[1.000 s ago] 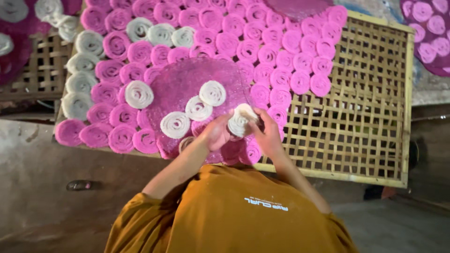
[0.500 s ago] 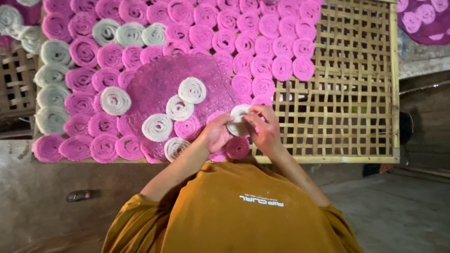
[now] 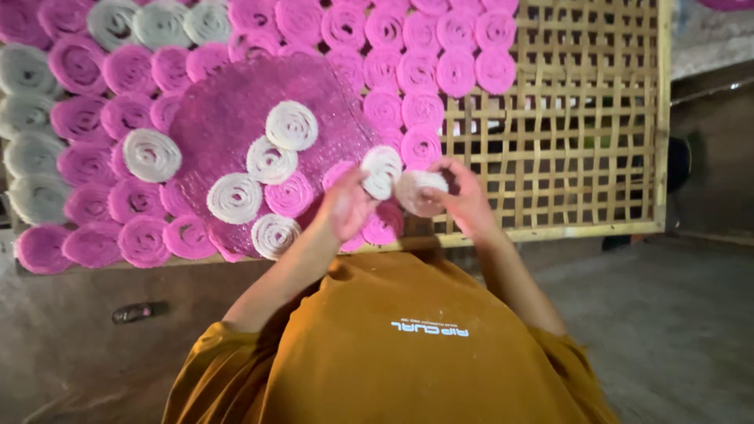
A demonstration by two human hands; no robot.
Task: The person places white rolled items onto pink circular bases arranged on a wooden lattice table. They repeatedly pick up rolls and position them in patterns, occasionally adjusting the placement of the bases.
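My left hand (image 3: 345, 206) holds a white spiral coil (image 3: 382, 171) by its lower edge. My right hand (image 3: 465, 198) grips a second pale, pinkish-white coil (image 3: 419, 193) just to the right of it; the two coils are slightly apart. Both hands hover over the near edge of a woven bamboo lattice tray (image 3: 581, 133). To the left of my left hand lies a large round pink mat (image 3: 228, 102) with several white coils (image 3: 291, 126) and one pink coil (image 3: 289, 195) on it.
Rows of pink coils (image 3: 455, 72) and greyish-white coils (image 3: 31, 129) cover the tray's left and top parts; its right part is bare lattice. My orange shirt (image 3: 408, 345) fills the bottom. A small dark object (image 3: 132, 313) lies on the grey floor at the left.
The coils that my hands held together as one stack are now drawn apart, one in each hand. The view has shifted closer to the tray.
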